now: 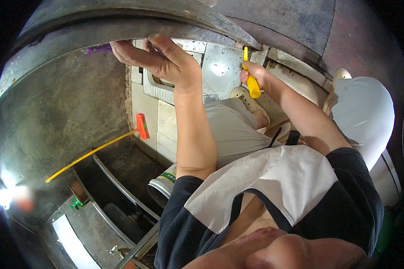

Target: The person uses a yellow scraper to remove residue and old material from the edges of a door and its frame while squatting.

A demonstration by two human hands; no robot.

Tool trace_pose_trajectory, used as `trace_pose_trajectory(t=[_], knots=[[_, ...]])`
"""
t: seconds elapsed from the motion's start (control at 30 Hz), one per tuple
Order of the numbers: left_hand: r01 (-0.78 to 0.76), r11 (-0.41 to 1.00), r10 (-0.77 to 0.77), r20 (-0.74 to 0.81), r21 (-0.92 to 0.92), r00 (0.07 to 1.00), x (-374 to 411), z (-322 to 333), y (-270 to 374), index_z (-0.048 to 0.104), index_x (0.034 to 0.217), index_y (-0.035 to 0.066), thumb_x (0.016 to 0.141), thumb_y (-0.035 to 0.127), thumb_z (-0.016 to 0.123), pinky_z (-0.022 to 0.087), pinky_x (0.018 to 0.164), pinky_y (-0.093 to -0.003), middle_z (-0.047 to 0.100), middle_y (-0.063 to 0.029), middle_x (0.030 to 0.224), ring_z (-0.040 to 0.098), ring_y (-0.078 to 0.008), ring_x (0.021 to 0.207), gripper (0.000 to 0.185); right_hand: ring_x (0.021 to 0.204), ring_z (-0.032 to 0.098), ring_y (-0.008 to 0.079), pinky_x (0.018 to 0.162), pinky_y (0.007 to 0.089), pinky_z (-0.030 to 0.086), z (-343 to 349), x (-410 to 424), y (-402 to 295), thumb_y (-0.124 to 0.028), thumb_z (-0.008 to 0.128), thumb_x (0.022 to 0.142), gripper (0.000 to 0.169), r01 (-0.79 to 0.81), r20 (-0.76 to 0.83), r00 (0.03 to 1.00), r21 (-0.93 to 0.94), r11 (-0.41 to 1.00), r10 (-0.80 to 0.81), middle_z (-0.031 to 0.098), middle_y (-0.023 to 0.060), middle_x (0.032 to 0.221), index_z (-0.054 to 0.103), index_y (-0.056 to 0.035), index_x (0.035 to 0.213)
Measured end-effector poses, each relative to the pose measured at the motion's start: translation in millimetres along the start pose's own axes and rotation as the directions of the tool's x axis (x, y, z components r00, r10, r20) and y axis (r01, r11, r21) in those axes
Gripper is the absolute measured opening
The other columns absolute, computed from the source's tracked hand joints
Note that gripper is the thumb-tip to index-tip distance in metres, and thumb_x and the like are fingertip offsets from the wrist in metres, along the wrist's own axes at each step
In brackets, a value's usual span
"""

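Note:
My left hand (165, 62) is at the edge of a grey door (188, 31), its thumb laid against the face and its fingers bent at the edge. Lower down, my right hand (256, 74) grips a yellow-handled tool (253, 88). The tool's narrow end points to the bottom corner of the door, by the threshold. Its working tip is hidden there, so its kind cannot be told. Beyond my left wrist, a white squat toilet pan (160, 92) is set in the tiled floor (222, 67), partly covered by my arm.
A squeegee or broom with an orange head (142, 126) and yellow pole leans along the grey wall (87, 101). Near my left elbow stands a white bucket (165, 180). A dark basin with pale rims (118, 188) and a tap (112, 249) lie lower left. Purple bristles (99, 49) show behind the door.

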State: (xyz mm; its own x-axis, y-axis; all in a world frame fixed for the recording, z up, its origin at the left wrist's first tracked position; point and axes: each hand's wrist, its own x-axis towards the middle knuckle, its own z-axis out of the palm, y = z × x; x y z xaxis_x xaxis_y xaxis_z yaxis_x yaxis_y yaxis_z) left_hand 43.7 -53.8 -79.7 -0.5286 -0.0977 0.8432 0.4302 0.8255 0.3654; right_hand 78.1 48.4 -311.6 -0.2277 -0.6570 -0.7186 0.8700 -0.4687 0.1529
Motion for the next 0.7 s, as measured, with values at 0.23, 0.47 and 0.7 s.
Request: trace_pose_trajectory(t=[0.23, 0.47, 0.7], knots=[[-0.044, 0.995, 0.04, -0.047, -0.088, 0.998, 2, 8, -5, 0.01, 0.141, 0.002, 0.097, 0.03, 0.035, 0.024, 0.103, -0.0376, 0.021, -0.0174, 0.142, 0.033, -0.0267, 0.122, 0.058, 0.047, 0.038, 0.0104, 0.037, 0.0221, 0.034, -8, 10, -14, -0.023, 0.038, 0.093, 0.02, -0.145, 0.052, 0.989, 0.146, 0.979, 0.138, 0.037, -0.0002, 0.059, 0.033, -0.007, 0.083], [-0.068, 0.99, 0.066, -0.022, -0.122, 0.998, 3, 8, -4, 0.008, 0.141, 0.002, 0.098, 0.029, 0.033, 0.028, 0.102, -0.0378, 0.02, -0.018, 0.143, 0.032, -0.0277, 0.124, 0.057, 0.046, 0.037, 0.01, 0.036, 0.0211, 0.034, -20, 15, -15, -0.028, 0.039, 0.094, 0.025, -0.18, 0.105, 0.98, 0.107, 0.978, 0.169, 0.037, 0.0001, 0.057, 0.033, -0.0068, 0.083], [-0.019, 0.996, 0.015, -0.049, -0.082, 0.999, 1, 8, -9, 0.008, 0.141, 0.001, 0.097, 0.035, 0.035, 0.027, 0.101, -0.0392, 0.021, -0.0203, 0.139, 0.031, -0.0283, 0.122, 0.061, 0.045, 0.044, 0.0159, 0.038, 0.0325, 0.038, -25, 15, -9, -0.03, 0.038, 0.094, 0.033, 0.15, -0.073, 0.973, -0.51, 0.847, -0.217, 0.045, 0.0059, 0.056, 0.043, -0.0064, 0.071]])
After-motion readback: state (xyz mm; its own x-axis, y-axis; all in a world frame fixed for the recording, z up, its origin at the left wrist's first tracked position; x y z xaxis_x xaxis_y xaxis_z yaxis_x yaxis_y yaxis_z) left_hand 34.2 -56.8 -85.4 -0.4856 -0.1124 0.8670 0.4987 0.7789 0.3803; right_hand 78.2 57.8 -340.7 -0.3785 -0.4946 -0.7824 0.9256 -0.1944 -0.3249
